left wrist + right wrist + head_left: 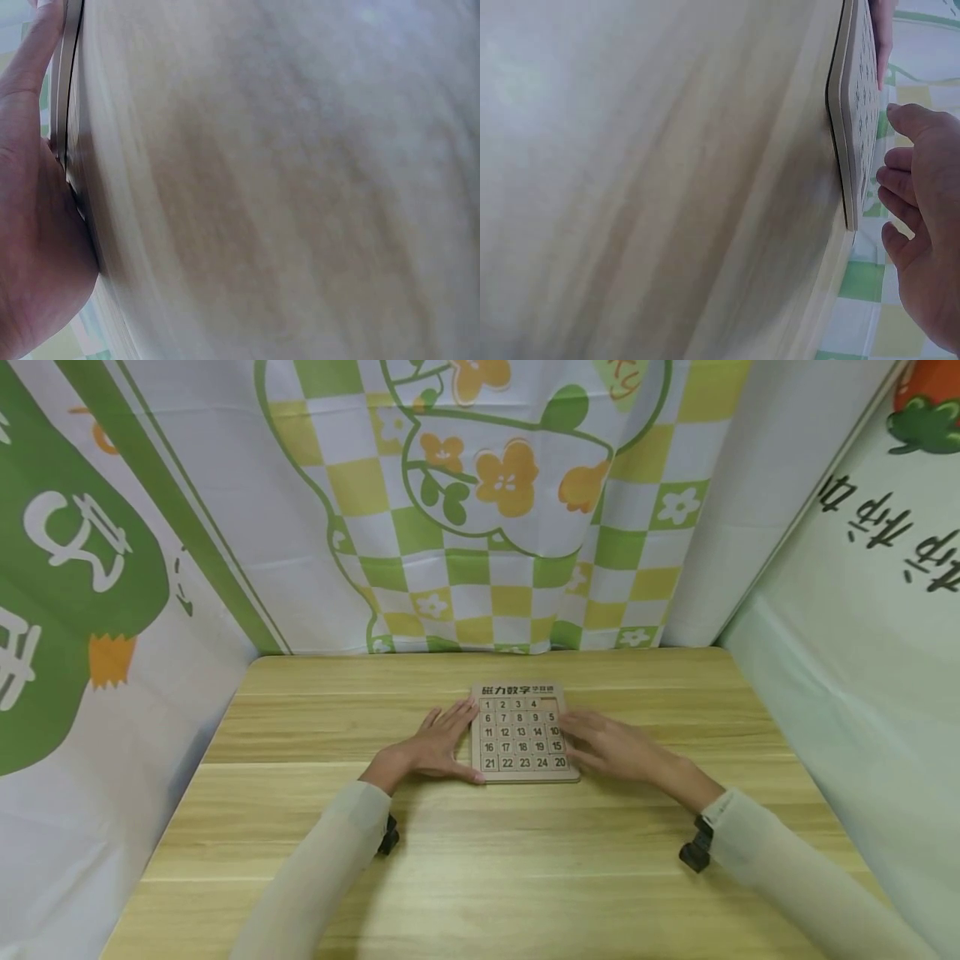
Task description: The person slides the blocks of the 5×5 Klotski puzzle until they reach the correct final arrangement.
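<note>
A wooden number slide puzzle (522, 735) lies flat on the table, its tiles in rows inside a frame. The top row reads 1, 2, 3, 4, with a bare slot at its right end; 5 sits right under that slot. My left hand (438, 748) spreads along the left side of the frame, thumb at the lower left corner and fingertips at the upper left edge. Over the right edge is my right hand (611, 745), fingers loosely bent. In the right wrist view, that hand's fingers (897, 184) appear raised above the puzzle (845, 120), holding nothing.
The wood-grain table (517, 868) extends around the puzzle on all sides. Behind it hangs a green and yellow checked cloth (510, 585). Printed white cloths flank the table at left and right. A dark wrist device (696, 852) shows below the right sleeve.
</note>
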A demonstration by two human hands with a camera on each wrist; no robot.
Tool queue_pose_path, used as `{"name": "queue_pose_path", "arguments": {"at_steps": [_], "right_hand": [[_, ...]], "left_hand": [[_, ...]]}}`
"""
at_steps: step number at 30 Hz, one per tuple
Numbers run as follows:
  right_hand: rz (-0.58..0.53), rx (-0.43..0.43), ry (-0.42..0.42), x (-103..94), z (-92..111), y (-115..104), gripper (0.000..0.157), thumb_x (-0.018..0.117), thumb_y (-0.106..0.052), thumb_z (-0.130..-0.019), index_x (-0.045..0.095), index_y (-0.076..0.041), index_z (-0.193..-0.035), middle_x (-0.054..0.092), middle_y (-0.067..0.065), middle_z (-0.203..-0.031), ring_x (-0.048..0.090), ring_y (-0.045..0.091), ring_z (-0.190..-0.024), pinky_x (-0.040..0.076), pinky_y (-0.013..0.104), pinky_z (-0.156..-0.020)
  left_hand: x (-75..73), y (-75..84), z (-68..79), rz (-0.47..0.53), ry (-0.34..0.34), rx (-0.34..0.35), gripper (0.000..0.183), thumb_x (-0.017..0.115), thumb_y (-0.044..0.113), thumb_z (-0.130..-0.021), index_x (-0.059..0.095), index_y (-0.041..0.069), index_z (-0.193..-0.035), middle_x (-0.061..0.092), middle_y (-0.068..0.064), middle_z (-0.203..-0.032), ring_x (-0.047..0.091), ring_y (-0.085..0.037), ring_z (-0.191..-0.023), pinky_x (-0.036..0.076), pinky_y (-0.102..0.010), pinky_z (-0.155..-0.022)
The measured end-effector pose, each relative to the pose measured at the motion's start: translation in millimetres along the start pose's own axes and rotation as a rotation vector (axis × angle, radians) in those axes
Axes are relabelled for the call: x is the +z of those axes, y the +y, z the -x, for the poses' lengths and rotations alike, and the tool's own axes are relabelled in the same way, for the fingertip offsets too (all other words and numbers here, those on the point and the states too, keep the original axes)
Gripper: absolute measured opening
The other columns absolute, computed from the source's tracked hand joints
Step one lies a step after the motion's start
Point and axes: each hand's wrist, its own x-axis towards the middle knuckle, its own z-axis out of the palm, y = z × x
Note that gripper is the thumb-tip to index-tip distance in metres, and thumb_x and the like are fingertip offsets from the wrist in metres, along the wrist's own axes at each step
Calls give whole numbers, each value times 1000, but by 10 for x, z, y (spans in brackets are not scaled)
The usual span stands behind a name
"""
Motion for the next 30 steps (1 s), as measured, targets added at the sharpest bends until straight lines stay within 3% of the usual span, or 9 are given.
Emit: {"name": "queue_pose_path", "arguments": {"at_steps": [10,21,30], "right_hand": [[25,-117,38,92,206,-169,58,73,-30,-101,59,3,-147,56,22,-154,53,43,-141,44,60,-116],[33,-128,5,179,356,-302,58,70,-33,-103,57,0,-150,54,19,-157,51,40,-145,39,58,-120],[50,-129,5,215,387,-319,60,68,-35,-104,55,1,-151,52,18,-159,50,39,-146,39,57,-121]], "left_hand": [[0,4,8,-5,-6,-5,140,69,89,-76,-1,14,-172,-9,-7,-179,-8,-28,-165,-9,-59,-130],[78,-124,-69,-79,-9,-44,143,63,96,-71,-2,18,-172,-11,-2,-178,-9,-21,-165,-9,-54,-131],[67,-104,-65,-77,-20,-46,142,68,91,-73,-3,18,-172,-10,-2,-179,-10,-21,-164,-9,-53,-131]]}}
